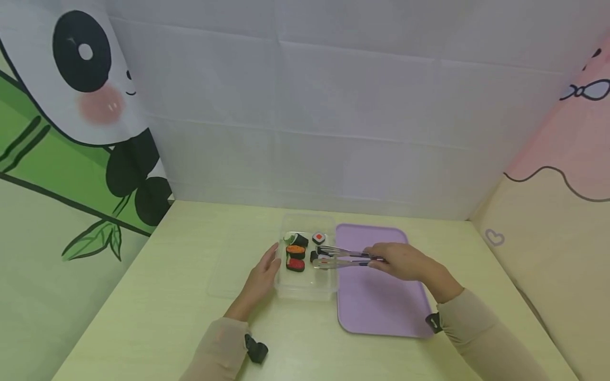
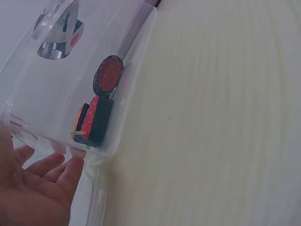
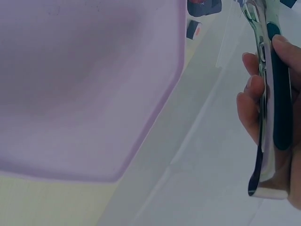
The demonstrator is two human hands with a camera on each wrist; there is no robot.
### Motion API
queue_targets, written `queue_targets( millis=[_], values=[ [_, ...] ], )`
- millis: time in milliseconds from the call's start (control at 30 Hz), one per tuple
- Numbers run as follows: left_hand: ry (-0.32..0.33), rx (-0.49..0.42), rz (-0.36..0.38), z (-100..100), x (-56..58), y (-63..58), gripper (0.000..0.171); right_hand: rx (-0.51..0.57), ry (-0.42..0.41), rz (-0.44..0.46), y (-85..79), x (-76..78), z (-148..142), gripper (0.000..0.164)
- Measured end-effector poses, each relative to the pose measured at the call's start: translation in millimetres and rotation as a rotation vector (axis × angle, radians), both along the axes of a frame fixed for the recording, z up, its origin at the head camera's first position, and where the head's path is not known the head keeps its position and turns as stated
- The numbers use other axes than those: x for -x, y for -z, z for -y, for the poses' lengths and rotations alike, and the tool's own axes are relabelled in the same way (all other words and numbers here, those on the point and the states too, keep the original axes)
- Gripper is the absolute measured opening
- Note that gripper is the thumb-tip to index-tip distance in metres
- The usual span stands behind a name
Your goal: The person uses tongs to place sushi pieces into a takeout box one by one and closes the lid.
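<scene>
Left hand (image 1: 259, 278) is resting loosely extended fingers against the 9 o'clock wall of the box (image 1: 305, 295); grasp round it not evident. Roll (image 2: 75, 38) is lying inside the box, toward 3 o'clock, at the tips of the tongs (image 3: 280, 108); whether the tips are pinching it, cannot tell. Right hand (image 1: 400, 261) is grasping the tongs partway along their arms, thumb bearing on the dark grip.

Handling (judged): roll is looking light, probably firm foam or plastic, not fragile. Smooth steel may be slipping on it; best hold, across opposite sides at mid-body.

Materials, left to right: lid (image 1: 224, 270), seemingly, is lying flat at 9 o'clock of the box, clear and faint on the pale, wood-grained desk (image 1: 295, 338). Box is showing thin, clear plastic with rounded corners. Along its 9 o'clock side, blocky dark-wrapped sushi (image 1: 295, 251) is sitting in a column, orange and red tops looking pebbly. Tongs are gleaming, slotted toward the tips. Tray (image 1: 381, 307), at 3 o'clock, is showing matte purple with a raised rim.
</scene>
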State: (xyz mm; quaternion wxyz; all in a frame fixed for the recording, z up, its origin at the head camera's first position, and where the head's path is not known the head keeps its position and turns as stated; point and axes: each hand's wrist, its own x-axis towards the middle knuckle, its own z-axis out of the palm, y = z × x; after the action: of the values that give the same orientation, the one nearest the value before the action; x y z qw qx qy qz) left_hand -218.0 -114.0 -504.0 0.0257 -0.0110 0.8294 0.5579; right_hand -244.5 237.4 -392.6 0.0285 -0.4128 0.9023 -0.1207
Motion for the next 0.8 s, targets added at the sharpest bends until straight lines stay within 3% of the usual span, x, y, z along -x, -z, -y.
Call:
queue_targets(
  millis=[300, 400, 633, 800],
  values=[
    [0.000, -0.006, -0.002, -0.4, -0.5, -1.0, 0.053, 0.000, 0.026, 0.035, -3.4, -2.2, -2.4, 0.028],
    [0.000, -0.005, 0.002, -1.2, 0.0, -1.0, 0.053, 0.004, 0.072, 0.042, -5.4, -3.8, -7.9, 0.032],
    [0.000, 0.003, -0.004, -1.6, 1.6, 1.5, 0.052, 0.132, 0.247, 0.062, -7.1, -2.5, -25.4, 0.018],
    [-0.001, -0.001, -0.004, -1.2, 1.3, 2.9, 0.052, 0.233, 0.409, 0.045, -0.9, -3.0, -39.0, 0.040]
  ],
)
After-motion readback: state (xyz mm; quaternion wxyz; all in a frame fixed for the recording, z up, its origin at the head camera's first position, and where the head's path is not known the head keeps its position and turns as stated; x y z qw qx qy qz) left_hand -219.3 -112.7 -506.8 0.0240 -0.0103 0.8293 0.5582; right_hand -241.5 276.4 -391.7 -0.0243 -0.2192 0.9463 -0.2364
